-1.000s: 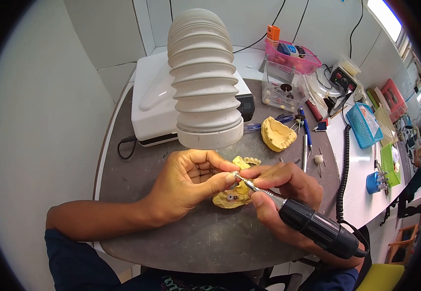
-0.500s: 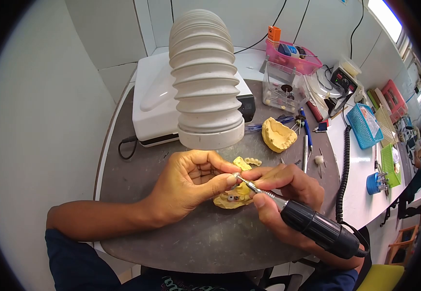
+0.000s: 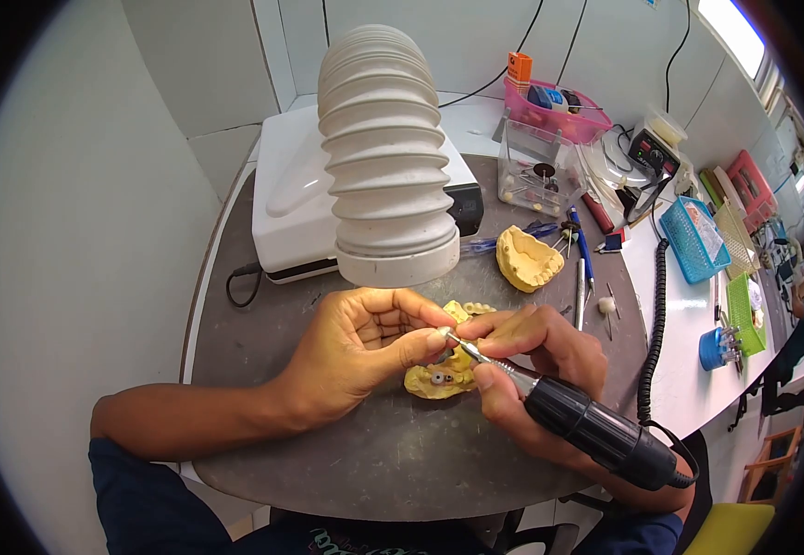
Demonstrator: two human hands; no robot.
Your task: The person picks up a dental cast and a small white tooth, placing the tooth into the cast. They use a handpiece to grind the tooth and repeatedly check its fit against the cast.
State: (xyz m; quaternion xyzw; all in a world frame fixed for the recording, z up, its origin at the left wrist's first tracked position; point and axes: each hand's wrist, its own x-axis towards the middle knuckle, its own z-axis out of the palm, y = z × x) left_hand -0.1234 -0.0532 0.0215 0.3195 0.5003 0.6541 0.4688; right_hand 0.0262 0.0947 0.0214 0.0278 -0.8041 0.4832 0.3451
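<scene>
Our left hand is pinched shut, thumb and forefinger clamping a small piece that we can barely see. It sits just above the yellow plaster model, which lies on the table below the white hose. The metal tip of the grinder touches that piece, and our right hand grips the grinder like a pen. To do this well, we judge, the hands should brace against each other, with a light touch and the piece near the hose mouth
</scene>
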